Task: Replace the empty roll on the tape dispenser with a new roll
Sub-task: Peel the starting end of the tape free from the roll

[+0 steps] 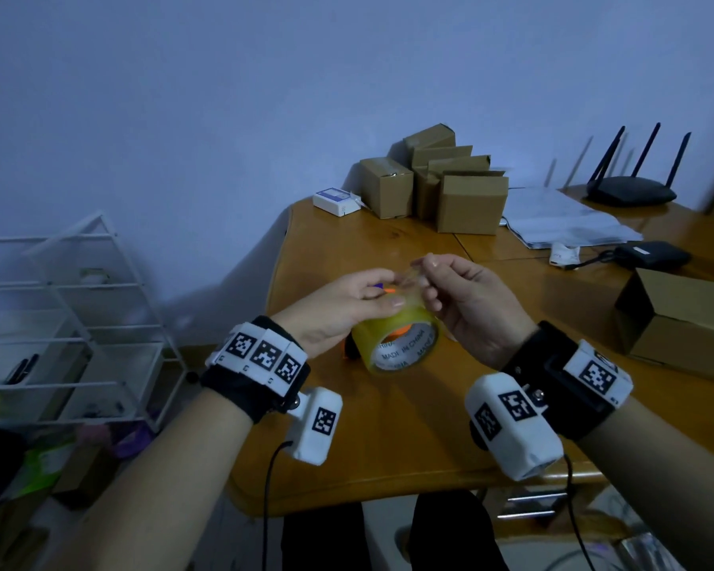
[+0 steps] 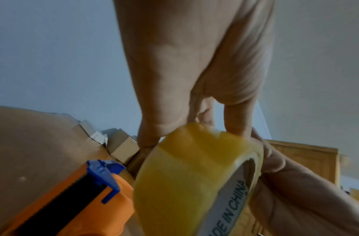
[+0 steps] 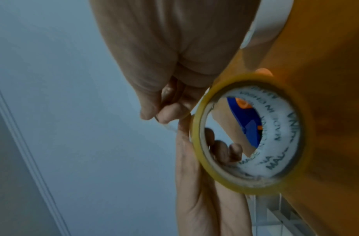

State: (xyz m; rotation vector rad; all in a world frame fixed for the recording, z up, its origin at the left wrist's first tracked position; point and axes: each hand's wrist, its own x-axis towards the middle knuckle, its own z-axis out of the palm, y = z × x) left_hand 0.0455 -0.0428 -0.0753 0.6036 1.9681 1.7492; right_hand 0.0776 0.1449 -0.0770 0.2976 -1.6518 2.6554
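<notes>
Both hands hover over the wooden table [image 1: 388, 438], working on a new roll of yellowish clear tape [image 1: 382, 329] [image 2: 184, 183] [image 3: 275, 164] with a white "MADE IN CHINA" core. My left hand [image 1: 388, 289] [image 2: 194, 118] grips the roll, thumb on its top. My right hand [image 1: 429, 278] [image 3: 160, 115] pinches the loose tape end [image 1: 413, 274], lifted a little off the roll. The orange tape dispenser [image 1: 349, 348] [image 2: 73, 207] with blue parts lies on the table just under the roll, mostly hidden by it and my left hand.
Several cardboard boxes [image 1: 470, 199] stand at the back, with a small white device [image 1: 337, 201] beside them. Papers [image 1: 565, 220], a black router [image 1: 631, 191] and a black pouch [image 1: 652, 255] lie at back right. An open carton [image 1: 685, 315] sits right. A white wire rack [image 1: 79, 315] stands off the table's left.
</notes>
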